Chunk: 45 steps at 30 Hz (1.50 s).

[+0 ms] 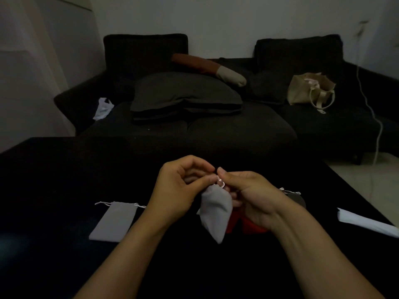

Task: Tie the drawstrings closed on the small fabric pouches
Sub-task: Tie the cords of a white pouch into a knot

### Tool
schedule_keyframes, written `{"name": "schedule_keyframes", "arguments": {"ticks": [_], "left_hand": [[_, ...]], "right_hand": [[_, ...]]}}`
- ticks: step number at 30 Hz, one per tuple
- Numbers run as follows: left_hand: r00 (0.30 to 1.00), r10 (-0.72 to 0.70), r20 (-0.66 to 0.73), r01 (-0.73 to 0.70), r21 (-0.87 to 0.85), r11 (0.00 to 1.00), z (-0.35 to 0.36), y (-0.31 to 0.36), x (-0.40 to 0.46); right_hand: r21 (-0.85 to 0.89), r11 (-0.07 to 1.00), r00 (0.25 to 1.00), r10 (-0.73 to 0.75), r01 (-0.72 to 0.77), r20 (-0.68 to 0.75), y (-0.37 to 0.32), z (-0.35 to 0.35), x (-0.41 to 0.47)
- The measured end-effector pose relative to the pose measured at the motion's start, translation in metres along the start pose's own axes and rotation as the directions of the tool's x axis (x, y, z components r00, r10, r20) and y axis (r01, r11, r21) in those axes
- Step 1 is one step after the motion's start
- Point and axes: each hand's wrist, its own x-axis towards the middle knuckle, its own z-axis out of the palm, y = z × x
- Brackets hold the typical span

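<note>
A small grey pouch (pixel 214 210) hangs between my hands above the black table (pixel 54 169), its neck bunched at the top. My left hand (pixel 181 186) and my right hand (pixel 248 195) both pinch its pale drawstring (pixel 220 181) at the gathered neck, fingertips nearly touching. A second grey pouch (pixel 113 221) lies flat to the left, its strings spread at the top. Part of a darker grey pouch (pixel 295 197) shows behind my right wrist. Something red (pixel 239 223) lies under my right hand, mostly hidden.
A white folded sheet (pixel 364 222) lies at the table's right edge. Beyond the table stands a dark sofa (pixel 216 130) with cushions, a beige tote bag (pixel 311 89) and a white plastic bag (pixel 102 108). A white cable (pixel 375 117) hangs at the right.
</note>
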Motion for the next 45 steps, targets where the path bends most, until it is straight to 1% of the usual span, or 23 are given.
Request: {"name": "schedule_keyframes", "arguments": {"ticks": [3, 5, 7, 9, 11, 13, 16, 19, 22, 24, 26, 28, 30, 32, 35, 38, 41, 43, 45], "left_hand": [[0.987, 0.119, 0.105, -0.131, 0.116, 0.985, -0.005, -0.004, 0.001], [0.97, 0.191, 0.152, -0.224, 0.236, 0.946, -0.007, -0.005, 0.001], [0.948, 0.223, 0.228, -0.292, 0.338, 0.895, -0.008, -0.005, 0.003], [0.931, 0.174, 0.321, -0.303, 0.417, 0.857, -0.011, -0.005, 0.004], [0.917, 0.069, 0.394, -0.271, 0.486, 0.831, -0.013, -0.002, 0.004], [0.9, -0.007, 0.435, -0.256, 0.542, 0.8, -0.013, 0.0, 0.004], [0.882, -0.058, 0.468, -0.238, 0.548, 0.802, -0.011, -0.002, 0.003], [0.89, -0.05, 0.454, -0.215, 0.514, 0.83, -0.01, -0.006, 0.003], [0.917, -0.051, 0.396, -0.142, 0.442, 0.886, -0.006, -0.009, 0.002], [0.936, -0.053, 0.348, -0.104, 0.417, 0.903, -0.002, -0.012, 0.0], [0.952, -0.05, 0.303, -0.091, 0.431, 0.898, 0.001, -0.015, -0.001], [0.964, -0.054, 0.26, -0.069, 0.443, 0.894, 0.001, -0.017, -0.001], [0.973, -0.048, 0.227, -0.053, 0.416, 0.908, 0.0, -0.014, 0.0], [0.971, -0.043, 0.236, -0.05, 0.377, 0.925, -0.001, -0.012, 0.002], [0.967, -0.045, 0.25, -0.045, 0.342, 0.938, 0.0, -0.013, 0.002], [0.968, -0.03, 0.25, -0.063, 0.356, 0.932, 0.0, -0.016, 0.001], [0.974, 0.001, 0.226, -0.086, 0.364, 0.927, -0.001, -0.019, 0.002], [0.979, 0.013, 0.201, -0.085, 0.351, 0.932, -0.003, -0.019, 0.003], [0.983, -0.005, 0.181, -0.053, 0.315, 0.948, -0.004, -0.02, 0.004]], "right_hand": [[0.046, 0.996, 0.997, 0.071, -0.071, -0.002, -0.003, -0.002, -0.002], [0.055, 0.992, 0.993, 0.113, -0.111, -0.037, -0.003, -0.004, -0.001], [0.046, 0.988, 0.986, 0.153, -0.15, -0.072, -0.003, -0.005, -0.001], [-0.015, 0.985, 0.98, 0.171, -0.174, -0.104, -0.001, -0.005, 0.0], [-0.143, 0.97, 0.974, 0.173, -0.195, -0.148, 0.001, -0.003, 0.0], [-0.237, 0.949, 0.97, 0.171, -0.209, -0.17, 0.005, -0.001, 0.001], [-0.292, 0.93, 0.967, 0.174, -0.223, -0.184, 0.011, -0.003, 0.003], [-0.264, 0.941, 0.971, 0.173, -0.213, -0.167, 0.009, -0.006, 0.004], [-0.199, 0.959, 0.97, 0.165, -0.2, -0.179, 0.004, -0.01, 0.005], [-0.165, 0.972, 0.973, 0.134, -0.165, -0.186, 0.004, -0.009, 0.005], [-0.13, 0.985, 0.972, 0.087, -0.118, -0.219, 0.004, -0.009, 0.005], [-0.168, 0.985, 0.956, -0.006, -0.045, -0.294, 0.003, -0.012, 0.005], [-0.235, 0.972, 0.937, -0.105, 0.025, -0.334, -0.001, -0.014, 0.004], [-0.234, 0.97, 0.928, -0.145, 0.066, -0.342, -0.003, -0.016, 0.005], [-0.238, 0.968, 0.917, -0.168, 0.084, -0.361, -0.003, -0.017, 0.005], [-0.264, 0.961, 0.916, -0.18, 0.085, -0.359, -0.001, -0.016, 0.005], [-0.289, 0.952, 0.927, -0.192, 0.097, -0.322, -0.002, -0.014, 0.003], [-0.261, 0.959, 0.939, -0.186, 0.11, -0.289, -0.001, -0.011, 0.003], [-0.215, 0.967, 0.947, -0.191, 0.137, -0.258, 0.001, -0.007, 0.003]]}}
